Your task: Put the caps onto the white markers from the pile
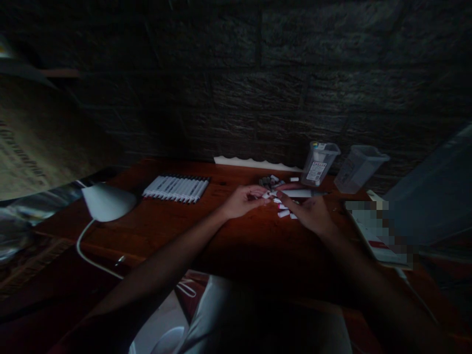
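Note:
Both my hands meet over a reddish wooden desk [173, 221]. My left hand [241, 200] is closed in a pinch on a small white marker cap [266, 195]. My right hand [309, 210] is closed round a white marker [300, 193] that lies level and points right. Loose white caps [283, 213] lie on the desk under my right hand. More grey and white caps [271, 181] are heaped just beyond my hands.
A row of several white markers [176, 188] lies at the back left. A white lamp head [106, 201] with its cord sits at the left. Two clear plastic tubs [319, 163] [358, 167] stand at the back right. Papers [376, 226] lie at the right. A dark stone-pattern wall [258, 88] is behind.

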Tool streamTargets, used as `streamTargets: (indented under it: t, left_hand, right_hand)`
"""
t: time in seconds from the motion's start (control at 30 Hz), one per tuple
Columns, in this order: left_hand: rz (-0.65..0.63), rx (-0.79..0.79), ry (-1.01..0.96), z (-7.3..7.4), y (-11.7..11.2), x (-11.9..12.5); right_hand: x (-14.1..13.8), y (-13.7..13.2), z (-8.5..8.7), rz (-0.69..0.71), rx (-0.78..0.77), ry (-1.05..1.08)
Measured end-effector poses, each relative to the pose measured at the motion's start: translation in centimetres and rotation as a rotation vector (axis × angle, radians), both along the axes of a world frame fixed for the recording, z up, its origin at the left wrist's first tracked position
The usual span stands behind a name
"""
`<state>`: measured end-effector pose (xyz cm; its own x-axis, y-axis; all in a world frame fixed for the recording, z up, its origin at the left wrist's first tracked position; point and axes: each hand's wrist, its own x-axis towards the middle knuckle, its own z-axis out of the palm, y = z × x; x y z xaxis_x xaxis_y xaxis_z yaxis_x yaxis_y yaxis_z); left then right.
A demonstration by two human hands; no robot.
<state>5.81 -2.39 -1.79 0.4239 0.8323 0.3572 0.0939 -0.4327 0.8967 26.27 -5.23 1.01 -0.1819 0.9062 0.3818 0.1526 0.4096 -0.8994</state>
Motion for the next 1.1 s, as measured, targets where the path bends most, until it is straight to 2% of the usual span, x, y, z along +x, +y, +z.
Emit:
streamTargets:
  t: [0.27,0.4,0.5,0.6,0.8,1.1]
  left_hand:
    - [-0.062,-0.034,-0.046,0.3,0.2,0.0]
    - [-0.076,-0.073,-0.071,0.5,0.0,-0.1]
    - [-0.053,-0.084,-0.094,0.9,-0.3,-0.2]
    - [-0.025,-0.079,-0.102,1.1,-0.3,-0.3]
    - [-0.037,-0.104,-0.116,0.9,-0.1,-0.2]
    - [-0.087,-0.137,-0.140,1.2,-0.7,0.1]
  right_hand:
    - [0.0,0.3,-0.6,-0.064,0.279,-0.242]
    - [1.2,0.9,-0.2,-0.215,0.418,-0.266]
    - [2.9,1.9,-0.1,-0.330,0.346,-0.192]
    - [3.5,2.1,0.0,-0.332,0.234,-0.097]
    - [1.6,1.1,0.1,-0.264,0.204,-0.012]
    - [1.0,0.7,0.7,-0.301,0.119,0.066]
